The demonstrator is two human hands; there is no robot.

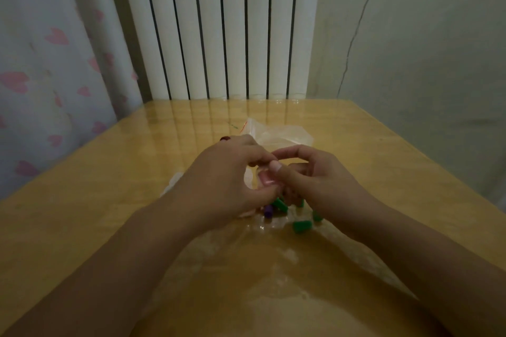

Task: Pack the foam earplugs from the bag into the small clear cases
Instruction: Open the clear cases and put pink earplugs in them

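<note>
Both hands (262, 175) perhaps pinching case, mid-table (109, 172).

Worktop (383, 172): yellow wood look, glossy, mirrors the radiator. Bag (282, 131): thin clear plastic, crinkled, shiny. Earplugs (301, 226): matt, probably foam, green and purple. Curtain (49, 63): soft printed cloth. Radiator (219, 24): smooth white.

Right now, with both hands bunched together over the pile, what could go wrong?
1. The left hand and right hand pinch something small and pink in mid-air; what it is is unclear, and a slip could drop it among the loose pieces.
2. The green earplug lies loose close to the right wrist, so a wrist shift could knock it away.
3. The purple earplug is half hidden under the left hand and easily missed.
</note>
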